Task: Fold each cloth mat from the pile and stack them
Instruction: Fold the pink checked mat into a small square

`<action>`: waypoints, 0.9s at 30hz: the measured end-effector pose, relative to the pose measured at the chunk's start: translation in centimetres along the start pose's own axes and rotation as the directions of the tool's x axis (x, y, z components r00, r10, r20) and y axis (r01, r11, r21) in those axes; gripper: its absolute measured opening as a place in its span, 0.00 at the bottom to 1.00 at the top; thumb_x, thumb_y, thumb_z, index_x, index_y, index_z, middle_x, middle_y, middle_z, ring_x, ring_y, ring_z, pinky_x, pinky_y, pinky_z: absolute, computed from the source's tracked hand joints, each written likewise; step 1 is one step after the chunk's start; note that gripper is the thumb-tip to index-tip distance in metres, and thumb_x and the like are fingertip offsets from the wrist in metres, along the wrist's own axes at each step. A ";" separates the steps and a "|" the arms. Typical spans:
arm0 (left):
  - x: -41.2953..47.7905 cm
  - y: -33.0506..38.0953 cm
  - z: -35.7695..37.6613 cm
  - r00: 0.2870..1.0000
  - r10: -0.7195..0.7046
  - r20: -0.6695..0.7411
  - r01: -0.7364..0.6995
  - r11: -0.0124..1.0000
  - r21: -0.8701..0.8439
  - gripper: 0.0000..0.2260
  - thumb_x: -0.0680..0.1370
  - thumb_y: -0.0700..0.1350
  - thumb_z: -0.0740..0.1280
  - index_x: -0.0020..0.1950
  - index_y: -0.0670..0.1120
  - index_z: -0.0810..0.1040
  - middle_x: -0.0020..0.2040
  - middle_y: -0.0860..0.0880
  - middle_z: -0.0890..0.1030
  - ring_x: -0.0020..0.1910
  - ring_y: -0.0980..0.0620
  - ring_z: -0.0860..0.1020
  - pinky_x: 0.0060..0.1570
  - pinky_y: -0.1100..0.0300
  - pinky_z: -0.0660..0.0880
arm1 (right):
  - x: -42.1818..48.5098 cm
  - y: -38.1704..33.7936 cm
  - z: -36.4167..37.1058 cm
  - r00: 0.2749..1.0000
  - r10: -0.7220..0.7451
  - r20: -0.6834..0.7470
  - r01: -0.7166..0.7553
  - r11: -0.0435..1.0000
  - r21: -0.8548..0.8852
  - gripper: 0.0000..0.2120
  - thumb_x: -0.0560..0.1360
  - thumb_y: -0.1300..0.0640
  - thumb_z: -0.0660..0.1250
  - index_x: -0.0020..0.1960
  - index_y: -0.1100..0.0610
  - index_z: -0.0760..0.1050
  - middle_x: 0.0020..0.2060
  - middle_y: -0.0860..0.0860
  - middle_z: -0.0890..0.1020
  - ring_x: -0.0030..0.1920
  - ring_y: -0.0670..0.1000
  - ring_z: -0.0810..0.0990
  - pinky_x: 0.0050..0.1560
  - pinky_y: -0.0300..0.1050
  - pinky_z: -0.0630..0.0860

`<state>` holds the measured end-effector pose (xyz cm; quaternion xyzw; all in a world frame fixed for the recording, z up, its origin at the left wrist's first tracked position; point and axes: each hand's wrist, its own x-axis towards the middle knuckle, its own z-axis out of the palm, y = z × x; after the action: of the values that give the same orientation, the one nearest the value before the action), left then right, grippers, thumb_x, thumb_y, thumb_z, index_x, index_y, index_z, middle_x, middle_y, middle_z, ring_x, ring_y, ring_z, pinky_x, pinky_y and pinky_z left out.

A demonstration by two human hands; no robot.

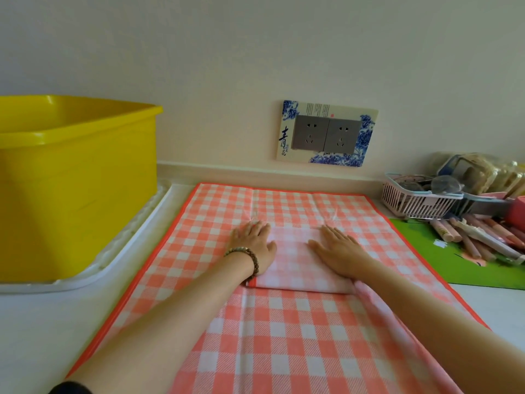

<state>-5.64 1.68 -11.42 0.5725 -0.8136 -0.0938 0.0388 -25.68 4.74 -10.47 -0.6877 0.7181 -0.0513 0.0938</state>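
Two checked mats on the worktop (42, 322), one folded mat (292, 268) under both palms.
The folded mat lay mid-worktop on the spread mat (284, 336). The left hand (254, 245), wearing one bead bracelet (247, 255), and the right hand (336, 253) rested palm-down on it, fingers (331, 233) straight, gripping nothing. Far left, one yellow tub (76, 180) stood on a white tray (127, 240), its inside hidden. Far right, one pink basket (412, 201) held small blurred items.
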 end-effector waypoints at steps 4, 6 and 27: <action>0.1 -0.5 -0.7 1.000 -0.019 -0.008 0.017 0.977 -0.212 0.26 0.82 0.53 0.49 0.78 0.47 0.48 0.78 0.48 0.47 0.77 0.49 0.46 0.75 0.49 0.46 | -0.2 -0.3 -1.6 0.999 0.021 0.040 -0.031 0.964 0.263 0.28 0.81 0.50 0.56 0.76 0.58 0.50 0.75 0.56 0.59 0.74 0.56 0.59 0.72 0.48 0.57; -0.5 -1.0 -1.6 0.996 -0.065 -0.054 0.036 0.904 -0.426 0.26 0.81 0.53 0.53 0.77 0.46 0.53 0.77 0.46 0.53 0.76 0.48 0.52 0.73 0.51 0.54 | -0.4 0.1 -2.4 0.999 0.052 0.001 -0.046 0.887 0.459 0.29 0.79 0.57 0.62 0.75 0.58 0.55 0.73 0.57 0.64 0.71 0.56 0.65 0.68 0.47 0.63; -3.7 -2.0 -6.0 0.865 -0.112 0.490 0.497 0.329 -0.803 0.20 0.77 0.43 0.67 0.66 0.36 0.68 0.48 0.44 0.78 0.45 0.50 0.77 0.53 0.58 0.74 | -4.5 1.8 -6.2 0.892 0.117 0.437 -0.446 0.397 0.802 0.13 0.74 0.63 0.68 0.58 0.65 0.74 0.53 0.61 0.79 0.49 0.57 0.80 0.50 0.50 0.78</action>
<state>-1.52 3.84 -5.76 0.5735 -0.4935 -0.6279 0.1824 -28.53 8.96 -4.52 -0.4007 0.6657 -0.2923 0.5575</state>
